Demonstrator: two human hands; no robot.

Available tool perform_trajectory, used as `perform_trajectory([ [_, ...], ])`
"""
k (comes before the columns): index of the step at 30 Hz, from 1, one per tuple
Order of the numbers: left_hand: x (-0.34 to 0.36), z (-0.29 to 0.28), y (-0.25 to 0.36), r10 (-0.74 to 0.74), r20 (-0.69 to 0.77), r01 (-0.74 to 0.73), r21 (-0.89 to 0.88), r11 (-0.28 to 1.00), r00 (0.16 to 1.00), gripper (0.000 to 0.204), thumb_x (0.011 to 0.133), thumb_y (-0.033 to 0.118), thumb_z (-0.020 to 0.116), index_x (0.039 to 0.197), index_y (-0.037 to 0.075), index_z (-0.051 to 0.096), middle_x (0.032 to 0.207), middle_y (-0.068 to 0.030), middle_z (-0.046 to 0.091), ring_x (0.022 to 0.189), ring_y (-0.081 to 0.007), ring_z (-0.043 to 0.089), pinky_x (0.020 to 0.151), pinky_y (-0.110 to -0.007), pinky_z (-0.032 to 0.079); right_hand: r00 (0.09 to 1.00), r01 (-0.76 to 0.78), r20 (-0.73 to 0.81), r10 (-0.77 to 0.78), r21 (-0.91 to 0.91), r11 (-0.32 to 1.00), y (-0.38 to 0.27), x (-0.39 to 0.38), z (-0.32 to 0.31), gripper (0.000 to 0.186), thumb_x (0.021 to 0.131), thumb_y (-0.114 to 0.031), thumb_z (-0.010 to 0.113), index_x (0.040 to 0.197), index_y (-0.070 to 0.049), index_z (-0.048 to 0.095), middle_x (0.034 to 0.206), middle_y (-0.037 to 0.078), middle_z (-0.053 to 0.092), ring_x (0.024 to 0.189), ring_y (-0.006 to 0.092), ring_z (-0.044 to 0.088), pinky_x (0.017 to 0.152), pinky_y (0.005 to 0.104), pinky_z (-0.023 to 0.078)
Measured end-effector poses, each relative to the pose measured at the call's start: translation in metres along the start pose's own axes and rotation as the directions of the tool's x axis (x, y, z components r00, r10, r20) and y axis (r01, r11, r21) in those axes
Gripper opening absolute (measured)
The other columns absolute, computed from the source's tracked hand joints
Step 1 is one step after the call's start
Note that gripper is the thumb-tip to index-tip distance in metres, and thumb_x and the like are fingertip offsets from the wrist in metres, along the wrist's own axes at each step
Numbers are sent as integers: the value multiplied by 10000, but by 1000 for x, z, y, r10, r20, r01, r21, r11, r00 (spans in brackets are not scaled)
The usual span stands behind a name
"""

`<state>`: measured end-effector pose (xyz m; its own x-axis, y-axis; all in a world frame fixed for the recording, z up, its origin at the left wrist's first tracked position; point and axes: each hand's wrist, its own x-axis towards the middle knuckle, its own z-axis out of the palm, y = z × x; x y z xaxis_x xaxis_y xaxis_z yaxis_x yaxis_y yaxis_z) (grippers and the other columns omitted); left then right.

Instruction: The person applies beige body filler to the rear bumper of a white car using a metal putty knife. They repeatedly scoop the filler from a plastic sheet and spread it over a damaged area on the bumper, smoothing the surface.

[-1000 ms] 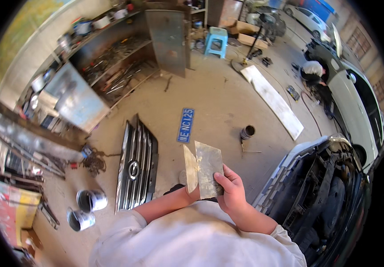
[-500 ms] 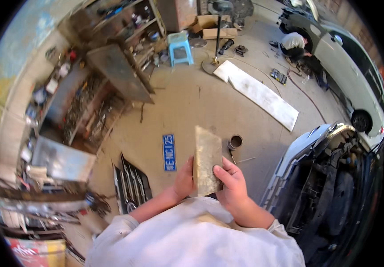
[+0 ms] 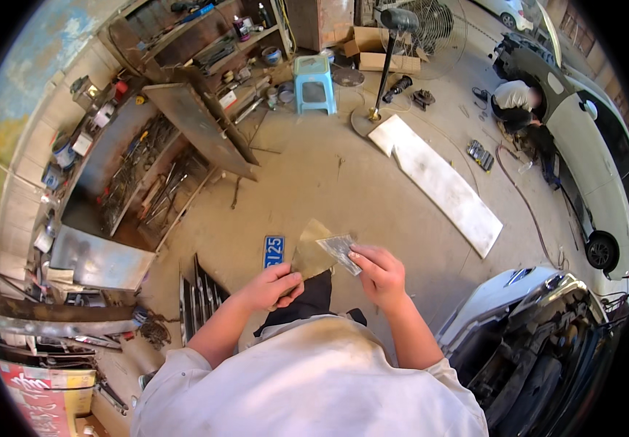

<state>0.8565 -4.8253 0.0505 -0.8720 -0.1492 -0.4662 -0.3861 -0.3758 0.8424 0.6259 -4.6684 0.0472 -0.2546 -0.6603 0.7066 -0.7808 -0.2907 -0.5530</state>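
In front of my body, my left hand (image 3: pixel 274 287) is closed on the lower edge of a tan flat sheet (image 3: pixel 310 252), thumb on top. My right hand (image 3: pixel 380 274) pinches a smaller grey, streaked flat piece (image 3: pixel 338 250) between thumb and fingers. The grey piece is tilted and overlaps the right edge of the tan sheet in view; whether they touch, I cannot tell. Just left of the sheet, a blue licence plate (image 3: pixel 274 251) lies on the floor, its lower part hidden by my left hand.
Dark slatted grille parts (image 3: pixel 199 298) lie to my left. A car front with its engine bay exposed (image 3: pixel 540 342) stands at my right. Farther off are a long white panel (image 3: pixel 442 186), a blue stool (image 3: pixel 315 86), a pedestal fan (image 3: pixel 386 69), open metal cabinets (image 3: pixel 103 251) and a person crouching (image 3: pixel 511 98) beside a car.
Both hands were together on one upright, slab-like piece. Now they are apart, the left with the tan sheet, the right with the grey piece. The view has shifted, and the round can has left sight.
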Motion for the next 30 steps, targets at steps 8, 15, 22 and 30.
perform_trajectory([
  [8,114,-85,64,19,-218,-86,-304,949,976,187,998,246,450,930,72,439,716,-33,484,496,-97,412,436,-241,340,927,-351,6,374,-331,876,120,62,49,338,703,0,647,1026,-93,685,840,88,644,689,258,597,602,354,495],
  [15,221,-184,86,-224,-416,56,-379,924,881,173,968,247,492,931,99,410,702,-39,477,509,-105,424,425,-247,337,762,-2,533,368,-567,824,258,155,163,377,798,-26,520,1149,-106,628,865,121,619,810,305,608,701,395,517],
  [22,264,-274,81,-365,-481,-40,-645,763,798,193,957,266,504,994,104,405,714,-35,471,537,-99,441,445,-252,365,498,-306,507,704,-657,689,398,142,166,316,847,-97,480,1093,-167,667,931,148,630,872,350,620,748,441,522],
  [30,326,-341,121,-294,-592,-75,-519,851,750,223,919,251,586,987,54,506,781,-52,561,564,-97,471,485,-247,408,576,-581,290,764,-513,632,509,195,189,301,824,-72,573,1108,-126,658,907,171,616,825,374,610,706,446,501],
])
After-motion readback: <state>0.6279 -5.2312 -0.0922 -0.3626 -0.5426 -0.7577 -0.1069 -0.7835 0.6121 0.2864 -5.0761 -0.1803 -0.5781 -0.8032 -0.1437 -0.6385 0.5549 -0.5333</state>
